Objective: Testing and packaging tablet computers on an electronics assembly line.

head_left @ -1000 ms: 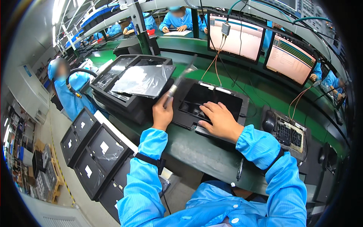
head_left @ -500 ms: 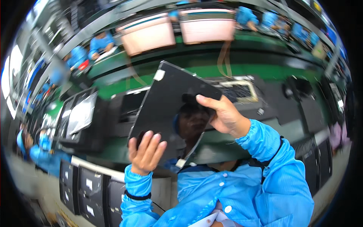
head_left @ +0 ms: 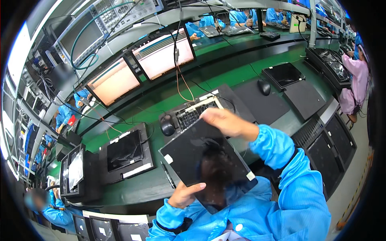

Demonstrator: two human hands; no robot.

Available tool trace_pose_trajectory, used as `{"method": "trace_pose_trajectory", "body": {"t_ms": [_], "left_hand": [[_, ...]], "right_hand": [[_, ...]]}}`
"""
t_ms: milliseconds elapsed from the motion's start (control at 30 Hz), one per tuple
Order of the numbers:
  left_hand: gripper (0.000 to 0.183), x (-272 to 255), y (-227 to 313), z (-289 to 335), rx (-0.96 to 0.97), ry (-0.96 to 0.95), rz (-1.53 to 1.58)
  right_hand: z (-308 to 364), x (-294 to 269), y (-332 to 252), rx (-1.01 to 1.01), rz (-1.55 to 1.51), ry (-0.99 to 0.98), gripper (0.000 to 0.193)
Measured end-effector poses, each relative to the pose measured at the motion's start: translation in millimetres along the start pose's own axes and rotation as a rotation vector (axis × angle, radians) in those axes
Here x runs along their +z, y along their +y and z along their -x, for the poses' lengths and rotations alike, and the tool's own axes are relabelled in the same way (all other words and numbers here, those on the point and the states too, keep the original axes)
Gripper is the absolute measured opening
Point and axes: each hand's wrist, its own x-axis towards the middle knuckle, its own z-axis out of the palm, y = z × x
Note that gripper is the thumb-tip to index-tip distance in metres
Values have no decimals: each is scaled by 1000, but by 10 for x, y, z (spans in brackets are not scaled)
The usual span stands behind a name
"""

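A glossy black screen panel (head_left: pixel 201 156) with white tabs at two of its corners is held tilted in front of my chest. My left hand (head_left: pixel 185 195) grips its lower left edge, thumb stretched over the glossy face and the other fingers hidden behind. At the upper edge, my right hand (head_left: pixel 227 122) is closed on the panel, slightly blurred. Just beyond the panel lies an opened device (head_left: pixel 197 112) with a pale frame and dark inner parts. A black computer mouse (head_left: pixel 167 125) sits beside that device.
Left on the green bench (head_left: pixel 148 178), another dark screen (head_left: pixel 124 150) lies on a black pad. Two lit monitors (head_left: pixel 165 54) stand behind. A second mouse (head_left: pixel 263 87) and a dark screen (head_left: pixel 283 75) lie to the right. Black trays (head_left: pixel 337 140) stand at the bench's right end; co-workers sit beyond.
The panel has turned in my hands and come closer to my body. My left hand has shifted from open fingers behind the edge to a thumb-over grip. The view has swung round.
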Motion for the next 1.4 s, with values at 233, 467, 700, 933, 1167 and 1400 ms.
{"method": "trace_pose_trajectory", "body": {"t_ms": [233, 467, 700, 933, 1167, 1400], "left_hand": [[54, -29, -128, 349, 275, 347, 341], [52, -257, -296, 448, 494, 535, 441], [50, -343, -329, 593, 501, 624, 459], [49, -412, -343, 652, 528, 625, 456], [50, -325, -303, 635, 526, 613, 457], [37, -383, -50, 472, 525, 402, 681]], "right_hand": [[93, -2081, 994, -61, 1474, 680, 58], [254, -2461, 1453, 124, 1430, 817, 61], [255, -2466, 1516, 81, 1180, 718, 53], [244, -2513, 1633, 80, 1172, 749, 49], [211, -2392, 1475, 32, 1257, 749, 52], [151, -1516, 848, -460, 1051, -48, 50]]}}
